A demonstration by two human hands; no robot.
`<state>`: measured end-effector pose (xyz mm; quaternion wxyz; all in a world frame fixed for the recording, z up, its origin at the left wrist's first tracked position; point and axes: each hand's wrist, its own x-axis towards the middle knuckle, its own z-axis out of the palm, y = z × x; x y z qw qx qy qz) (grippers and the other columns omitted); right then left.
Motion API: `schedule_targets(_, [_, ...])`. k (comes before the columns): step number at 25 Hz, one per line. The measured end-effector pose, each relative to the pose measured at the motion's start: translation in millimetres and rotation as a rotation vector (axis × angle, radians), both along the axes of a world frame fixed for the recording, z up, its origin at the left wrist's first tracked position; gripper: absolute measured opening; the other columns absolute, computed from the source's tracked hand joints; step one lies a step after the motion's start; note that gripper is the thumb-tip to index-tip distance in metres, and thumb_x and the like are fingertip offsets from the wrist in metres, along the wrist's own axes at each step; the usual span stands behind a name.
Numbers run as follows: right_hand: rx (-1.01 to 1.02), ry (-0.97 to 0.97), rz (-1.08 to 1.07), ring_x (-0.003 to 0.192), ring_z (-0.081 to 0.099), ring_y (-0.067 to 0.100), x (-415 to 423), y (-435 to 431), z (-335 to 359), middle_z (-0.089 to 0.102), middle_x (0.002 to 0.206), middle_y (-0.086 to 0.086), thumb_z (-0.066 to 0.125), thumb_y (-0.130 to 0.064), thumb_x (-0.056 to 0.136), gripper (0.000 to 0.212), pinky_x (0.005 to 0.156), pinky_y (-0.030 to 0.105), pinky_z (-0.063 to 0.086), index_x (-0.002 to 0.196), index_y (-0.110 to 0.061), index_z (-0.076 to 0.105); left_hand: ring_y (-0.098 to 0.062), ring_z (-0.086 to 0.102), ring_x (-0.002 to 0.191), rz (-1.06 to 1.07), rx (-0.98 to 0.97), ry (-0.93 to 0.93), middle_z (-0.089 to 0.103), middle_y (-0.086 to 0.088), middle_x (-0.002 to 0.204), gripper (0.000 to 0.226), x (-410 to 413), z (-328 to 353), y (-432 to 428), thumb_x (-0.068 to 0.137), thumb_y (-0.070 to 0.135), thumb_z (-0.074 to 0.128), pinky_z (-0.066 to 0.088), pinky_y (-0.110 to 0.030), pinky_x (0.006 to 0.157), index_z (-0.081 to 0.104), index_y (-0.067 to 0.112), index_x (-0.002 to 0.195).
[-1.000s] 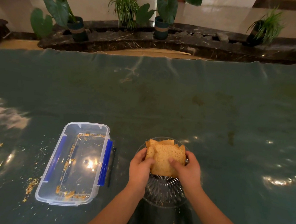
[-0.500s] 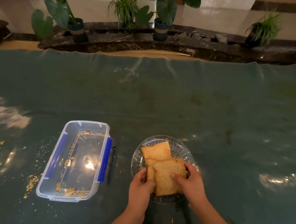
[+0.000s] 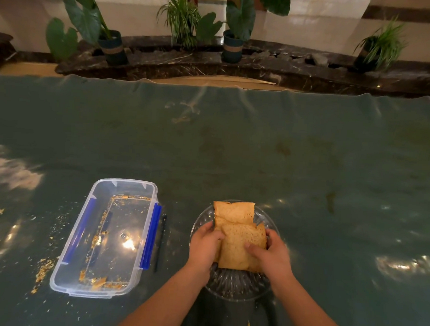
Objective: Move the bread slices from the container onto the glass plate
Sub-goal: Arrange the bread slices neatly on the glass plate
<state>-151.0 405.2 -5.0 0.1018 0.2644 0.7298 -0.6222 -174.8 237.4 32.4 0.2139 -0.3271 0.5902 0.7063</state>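
Observation:
Brown bread slices (image 3: 239,244) lie stacked on the round glass plate (image 3: 230,287) near the table's front edge. One slice (image 3: 234,211) sticks out at the far side of the plate. My left hand (image 3: 204,248) grips the left edge of the top slices, and my right hand (image 3: 270,256) grips the right edge with its thumb on top. The clear plastic container (image 3: 105,237) with blue side clips stands to the left of the plate and holds only crumbs.
Crumbs (image 3: 42,269) are scattered on the green tablecloth (image 3: 234,151) left of the container. A dark pen (image 3: 160,242) lies between container and plate. Potted plants (image 3: 110,42) stand on a dark stone ledge beyond the table's far edge.
The stack has spread: one slice now lies toward the far side of the plate. Both hands have stayed on the nearer slices and shifted slightly with them.

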Motion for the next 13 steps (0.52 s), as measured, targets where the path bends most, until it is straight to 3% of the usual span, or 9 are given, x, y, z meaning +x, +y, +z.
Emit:
schedule_targets(3, [-0.035,-0.018,-0.016,0.09,0.067,0.012,-4.8,-0.9,4.6,0.067,0.105,-0.008,0.081,-0.017,0.075,0.054,0.062,0.028,0.056,0.122,-0.023,0.054,-0.011,0.055,0.097,-0.016,-0.003,0.0,0.06,0.005,0.113,0.053,-5.1,-2.8,-2.5,0.08,0.009,0.064,0.045,-0.033,0.067,0.055,0.021,0.13])
schedule_targets(6, [-0.099,-0.009,-0.036,0.091,0.071,0.019,-1.6,0.8,8.0,0.07,0.106,0.0,0.083,-0.013,0.072,0.057,0.065,0.036,0.061,0.12,-0.024,0.056,-0.024,0.061,0.103,-0.031,0.028,-0.034,0.065,-0.007,0.114,0.039,-4.8,-6.1,-11.0,0.079,0.011,0.063,0.053,-0.043,0.078,0.063,0.022,0.116])
schedule_targets(9, [-0.139,0.021,-0.013,0.093,0.072,0.022,10.4,-0.1,6.9,0.072,0.106,0.0,0.086,-0.011,0.067,0.055,0.07,0.047,0.062,0.112,-0.031,0.06,-0.024,0.071,0.093,-0.102,0.078,-0.018,0.074,-0.009,0.106,0.026,-2.1,-6.9,-17.9,0.083,0.014,0.058,0.055,-0.037,0.067,0.072,0.017,0.104])
schedule_targets(13, [-0.112,0.023,-0.036,0.091,0.072,0.019,32.8,-4.7,-4.3,0.073,0.105,0.0,0.082,-0.008,0.072,0.049,0.068,0.043,0.063,0.107,-0.034,0.061,-0.023,0.072,0.093,-0.135,0.057,0.007,0.075,-0.009,0.103,0.027,13.3,-10.3,-24.5,0.081,0.015,0.061,0.054,-0.037,0.071,0.073,0.019,0.105])
